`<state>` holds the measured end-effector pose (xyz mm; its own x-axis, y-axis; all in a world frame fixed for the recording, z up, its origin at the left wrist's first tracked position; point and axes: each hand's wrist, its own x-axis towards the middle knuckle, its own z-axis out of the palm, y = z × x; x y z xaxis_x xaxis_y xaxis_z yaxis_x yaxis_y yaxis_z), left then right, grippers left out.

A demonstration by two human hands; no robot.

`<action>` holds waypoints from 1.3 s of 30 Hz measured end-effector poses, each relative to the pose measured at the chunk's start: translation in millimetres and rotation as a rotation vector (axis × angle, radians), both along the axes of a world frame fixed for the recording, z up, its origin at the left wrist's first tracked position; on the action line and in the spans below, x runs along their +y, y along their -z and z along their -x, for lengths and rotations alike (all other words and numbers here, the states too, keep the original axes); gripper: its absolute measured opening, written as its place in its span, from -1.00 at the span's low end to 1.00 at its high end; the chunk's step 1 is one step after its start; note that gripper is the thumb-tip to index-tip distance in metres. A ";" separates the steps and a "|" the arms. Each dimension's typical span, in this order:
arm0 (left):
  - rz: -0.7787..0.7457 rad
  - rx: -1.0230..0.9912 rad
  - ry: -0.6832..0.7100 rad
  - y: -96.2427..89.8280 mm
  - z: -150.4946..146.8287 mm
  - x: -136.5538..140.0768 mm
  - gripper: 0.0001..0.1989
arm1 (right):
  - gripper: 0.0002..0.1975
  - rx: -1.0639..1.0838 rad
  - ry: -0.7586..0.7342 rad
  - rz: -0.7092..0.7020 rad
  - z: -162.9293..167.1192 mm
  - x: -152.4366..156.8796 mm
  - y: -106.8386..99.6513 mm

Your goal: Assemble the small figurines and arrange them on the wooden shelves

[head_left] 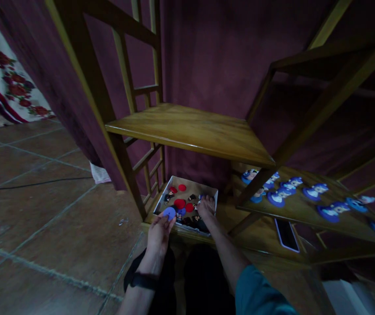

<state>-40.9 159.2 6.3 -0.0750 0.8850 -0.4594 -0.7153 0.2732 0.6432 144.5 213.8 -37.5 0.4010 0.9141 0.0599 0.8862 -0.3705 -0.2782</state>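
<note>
My left hand (160,229) pinches a round blue-violet disc (169,213) over the near left edge of a shallow white-rimmed box (171,180). Inside the box lie several red discs (180,204) and small dark-clad figurines (169,197). My right hand (206,206) reaches into the right side of the box, its fingers bent down among the pieces. A bluish-white piece shows beside its fingertips, but whatever it grips is hidden.
The box stands on the bottom board of a wooden shelf unit, below a bare upper board (187,127). To the right, several figurines on blue bases (281,194) stand on a shelf. A phone (286,235) lies below them. A cable (36,183) crosses the tiled floor.
</note>
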 end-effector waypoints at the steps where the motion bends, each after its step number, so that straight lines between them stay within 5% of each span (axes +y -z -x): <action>1: -0.005 -0.001 0.008 0.5 -0.3 0.0 -0.82 | -0.66 0.011 -0.019 -0.024 -0.8 -2.3 0.3; 4: -0.016 0.001 0.034 1.7 -1.5 -0.2 -0.82 | -0.76 0.170 -0.071 -0.157 -3.5 -10.5 -4.3; 8: -0.018 0.006 0.130 3.0 -5.0 -2.2 -0.83 | -0.79 0.848 -0.084 -0.372 1.8 -27.8 -19.8; 11: -0.030 -0.010 0.244 3.8 -8.3 -5.3 -0.83 | -0.73 1.415 -0.148 -0.379 9.4 -49.5 -33.7; 15: -0.092 -0.063 0.319 2.7 -11.2 -12.1 -0.82 | -0.71 1.688 -0.187 -0.353 14.8 -82.4 -48.4; 21: -0.189 -0.154 0.394 -2.2 -14.0 -32.0 -0.76 | -0.64 1.578 -0.185 -0.400 25.7 -106.7 -56.1; 33: -0.302 -0.176 0.332 -1.1 -17.1 -51.1 -0.84 | -0.73 0.697 -0.410 -0.585 36.1 -123.3 -76.2; 39: -0.273 -0.155 0.322 -0.7 -18.5 -50.1 -0.86 | -0.71 0.772 -0.346 -0.584 36.3 -117.7 -68.0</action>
